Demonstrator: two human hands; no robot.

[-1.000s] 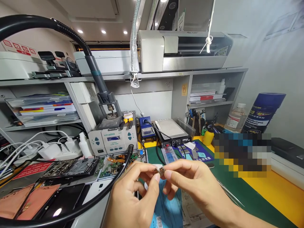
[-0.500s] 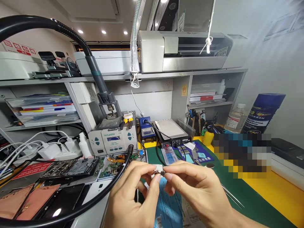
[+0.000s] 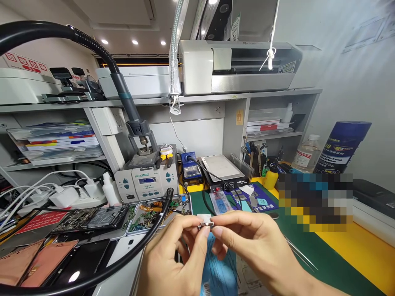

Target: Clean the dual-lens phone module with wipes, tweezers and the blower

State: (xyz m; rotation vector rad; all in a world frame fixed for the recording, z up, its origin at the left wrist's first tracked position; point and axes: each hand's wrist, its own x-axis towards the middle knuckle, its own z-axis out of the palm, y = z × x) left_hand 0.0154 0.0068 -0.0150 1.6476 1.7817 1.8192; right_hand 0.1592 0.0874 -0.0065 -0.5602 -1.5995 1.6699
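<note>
Both my hands are raised over the green mat and meet at a tiny metal part. My left hand pinches its left end between thumb and forefinger. My right hand pinches the right end the same way. Under the hands lies a blue plastic packet. A small white piece rests on the mat just behind the part.
A black hose curves across the left. Dismantled phones and a tray of circuit boards lie at the left. A soldering station, a hot plate, bottles and tweezers stand around the mat.
My hands have stayed together on the small part, which has turned slightly between the fingertips and now lies flatter. Nothing else has moved.
</note>
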